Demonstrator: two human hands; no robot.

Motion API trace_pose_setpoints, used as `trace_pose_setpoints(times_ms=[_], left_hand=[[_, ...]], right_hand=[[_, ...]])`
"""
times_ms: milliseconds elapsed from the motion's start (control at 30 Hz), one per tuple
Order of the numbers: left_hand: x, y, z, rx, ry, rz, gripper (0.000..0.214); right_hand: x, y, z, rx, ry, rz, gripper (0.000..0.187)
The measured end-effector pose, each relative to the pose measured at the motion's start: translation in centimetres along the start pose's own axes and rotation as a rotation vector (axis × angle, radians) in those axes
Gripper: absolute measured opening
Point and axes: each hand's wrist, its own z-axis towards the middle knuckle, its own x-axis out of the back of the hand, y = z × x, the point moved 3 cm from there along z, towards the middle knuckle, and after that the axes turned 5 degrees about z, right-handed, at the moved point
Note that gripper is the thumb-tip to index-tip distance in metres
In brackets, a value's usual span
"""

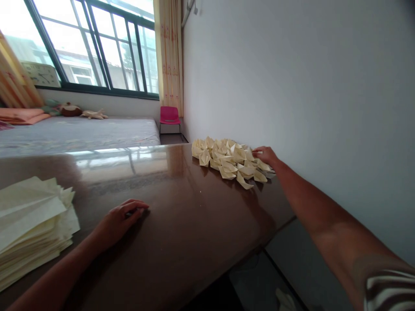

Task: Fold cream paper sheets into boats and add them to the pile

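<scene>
one stack of cream paper sheets (35, 229): nearest, at the left of the bench (168, 237); thin and dry, so likely light singly but weighty together; best taken by a corner, one sheet at a time.
left hand (123, 218): resting on the bench just right of the stack, fingers loosely curled with a narrow gap to the thumb, nothing seen in it.
boat-shaped paper folds (228, 166): heaped farther off on the bench, beside the wall (292, 86); likely feather-light, stiff along the creases, easily crushed, apt to slide on the glossy top.
where to hold: a light pinch at one side or a pointed end, sparing the hollow.
right hand (267, 155): stretched to the heap's right edge; cannot tell whether it grips a fold.
writing: no brand or label readable; the far clock (40, 74) by the window (97, 47) has dial marks too small to make out.
</scene>
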Motion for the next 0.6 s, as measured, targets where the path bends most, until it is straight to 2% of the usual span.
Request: trace_pose_setpoints(times_ms=[67,133,267,367,467,600], left_hand=[[0.1,0.2,-0.1,0.007,-0.012,0.011,0.040],[0.3,0.4,-0.1,0.011,-0.019,0.014,0.038],[0.4,0.5,0.0,0.000,-0.031,0.004,0.033],[0.3,0.2,0.1,0.015,-0.032,0.019,0.031],[0.1,-0.5,0.2,0.036,-0.038,0.047,0.032],[-0.2,-1.6,0.3,0.060,-0.044,0.067,0.030]], right_hand=[[1.5,1.5,0.7,-0.048,0.017,-0.036,0.039],[2.4,3.2,0.8,-0.100,-0.026,-0.076,0.036],[2.3,5.9,-0.4,-0.185,-0.105,-0.164,0.026],[2.4,7.4,-0.7,-0.250,-0.084,-0.227,0.029],[3.4,8.7,0.3,-0.303,-0.027,-0.277,0.037],[3.8,9.8,2.2,-0.292,-0.072,-0.278,0.031]])
